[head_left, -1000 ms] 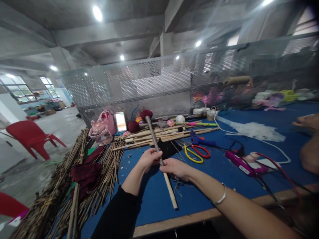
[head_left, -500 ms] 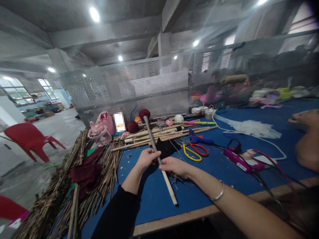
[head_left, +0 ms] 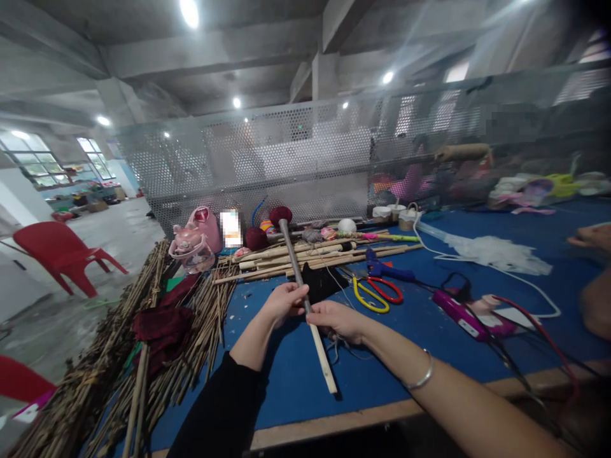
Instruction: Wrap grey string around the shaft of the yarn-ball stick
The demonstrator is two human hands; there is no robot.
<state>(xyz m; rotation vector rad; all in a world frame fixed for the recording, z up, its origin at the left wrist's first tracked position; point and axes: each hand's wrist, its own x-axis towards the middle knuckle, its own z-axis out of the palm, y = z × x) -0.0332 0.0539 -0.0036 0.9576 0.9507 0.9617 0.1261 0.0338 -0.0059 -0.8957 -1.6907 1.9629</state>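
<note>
While the left hand [head_left: 286,303] pinches a grey-and-pale stick [head_left: 323,359] between closed fingers, the right hand [head_left: 338,320] grips it just below, over the blue bench [head_left: 367,388].

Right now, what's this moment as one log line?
left hand: holds part-grey stick | right hand: holds it nearer pale end | scissors: on blue table

Ceiling lamps [head_left: 189,13] glare; the right edge blurs.

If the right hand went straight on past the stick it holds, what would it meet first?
Most likely the left hand, close by on the same stick, though depth between it and the right hand is unclear.
</note>
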